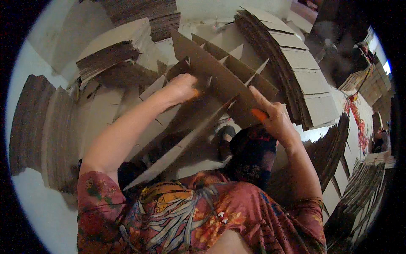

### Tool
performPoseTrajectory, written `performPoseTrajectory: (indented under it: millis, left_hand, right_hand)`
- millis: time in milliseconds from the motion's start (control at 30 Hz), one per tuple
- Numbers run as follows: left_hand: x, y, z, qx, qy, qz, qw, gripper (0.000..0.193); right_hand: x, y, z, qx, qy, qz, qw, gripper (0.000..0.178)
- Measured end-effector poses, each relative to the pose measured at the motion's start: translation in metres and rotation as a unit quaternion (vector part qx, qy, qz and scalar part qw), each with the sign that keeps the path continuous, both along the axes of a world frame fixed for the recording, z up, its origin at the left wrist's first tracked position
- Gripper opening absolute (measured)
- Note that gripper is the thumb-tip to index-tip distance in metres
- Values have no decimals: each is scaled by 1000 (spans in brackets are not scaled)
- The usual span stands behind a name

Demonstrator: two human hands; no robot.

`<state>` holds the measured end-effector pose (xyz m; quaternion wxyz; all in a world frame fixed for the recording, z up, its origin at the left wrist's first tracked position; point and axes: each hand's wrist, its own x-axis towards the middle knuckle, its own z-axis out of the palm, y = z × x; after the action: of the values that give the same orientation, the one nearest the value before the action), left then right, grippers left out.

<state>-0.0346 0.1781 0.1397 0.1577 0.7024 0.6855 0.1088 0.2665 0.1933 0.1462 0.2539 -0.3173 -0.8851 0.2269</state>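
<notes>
A cardboard divider [211, 70] of long strips crossed by short ones is tilted in front of me, its long panel slanting from upper left to lower right. My right hand [272, 114] grips the lower right end of that panel, thumb along its upper edge. My left hand [181, 88] is curled and closed at the divider's left side, by the short cross strips; its fingertips are partly hidden. Something orange shows on the fingers of both hands. Below the divider, a long pale cardboard strip [182, 144] runs slantwise toward my body.
Slotted cardboard sheets stand in a long stack [292, 63] on the right. More cardboard is piled at upper left [114, 46], and upright bundles [36, 122] stand at far left. Another stack [363, 203] is at lower right. Red string [359, 122] hangs at far right.
</notes>
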Motion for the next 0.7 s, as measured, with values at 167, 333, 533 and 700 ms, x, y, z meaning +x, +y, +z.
performPoseTrajectory:
  millis: [167,333,533,700]
  left_hand:
    - [14,-2,-4,4,4,5,1000,36]
    - [-21,6,6,235,-31,130,963,35]
    - [-52,27,-1,59,120,139,981,31]
    - [-67,31,-6,54,111,181,976,22]
  right_hand:
    - [7,5,-3,-3,-39,12,999,57]
    - [9,-2,-1,9,-56,6,998,55]
    - [12,-5,-1,37,-25,26,999,55]
    - [14,-6,5,65,-23,27,997,55]
